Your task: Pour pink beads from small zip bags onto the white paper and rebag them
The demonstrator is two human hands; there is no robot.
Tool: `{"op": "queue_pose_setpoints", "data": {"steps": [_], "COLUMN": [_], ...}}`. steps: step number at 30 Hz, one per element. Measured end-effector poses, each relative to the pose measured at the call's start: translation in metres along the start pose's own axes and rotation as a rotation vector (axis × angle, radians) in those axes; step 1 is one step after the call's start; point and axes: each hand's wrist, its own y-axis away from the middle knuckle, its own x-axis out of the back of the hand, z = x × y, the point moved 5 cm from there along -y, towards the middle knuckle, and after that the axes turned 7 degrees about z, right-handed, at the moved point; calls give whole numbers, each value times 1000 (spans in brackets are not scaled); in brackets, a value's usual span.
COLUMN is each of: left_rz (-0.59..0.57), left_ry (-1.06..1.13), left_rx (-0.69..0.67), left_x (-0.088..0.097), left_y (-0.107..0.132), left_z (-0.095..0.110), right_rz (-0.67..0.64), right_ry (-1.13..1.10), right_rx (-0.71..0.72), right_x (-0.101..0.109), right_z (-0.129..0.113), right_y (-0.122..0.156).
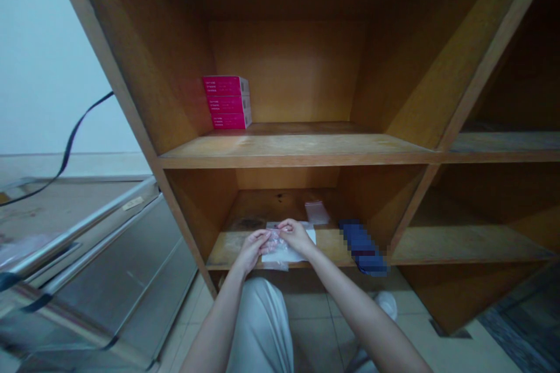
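Note:
On the lower shelf, my left hand (252, 247) and my right hand (296, 235) face each other with a small clear plastic bag (274, 241) between them. The fingers of both hands are pinched on it. Something pinkish shows through the plastic, too small to make out. Under the bag lies a white sheet of paper (284, 254). Another piece of clear plastic (275, 266) hangs over the shelf's front edge. Behind my right hand a flat, clear zip bag (317, 213) rests on the wood.
Three stacked pink boxes (227, 102) stand on the upper shelf (306, 144) at left. A blurred dark blue item (364, 247) lies at the lower shelf's right, over its edge. Left of the wooden cabinet is a metal-framed case (131, 268); a dark strap (72, 143) hangs near the wall.

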Motion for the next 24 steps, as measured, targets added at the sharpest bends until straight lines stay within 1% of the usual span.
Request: {"op": "queue_pose_setpoints", "data": {"steps": [2, 6, 12, 17, 24], "left_rz": [16, 43, 96, 110, 120], "left_ry": [5, 12, 7, 15, 34], "left_rx": [-10, -27, -45, -49, -30], "left_x": [1, 4, 6, 6, 7], "left_y": [0, -2, -1, 0, -1], "left_z": [0, 0, 1, 2, 1], "right_rz": [22, -21, 21, 35, 8], "right_ry": [-57, -115, -139, -173, -169], "right_rx": [-63, -137, -122, -122, -117], "right_x": [1, -1, 1, 3, 4], "right_z": [6, 11, 16, 18, 15], "right_y": [2, 9, 12, 12, 13]}}
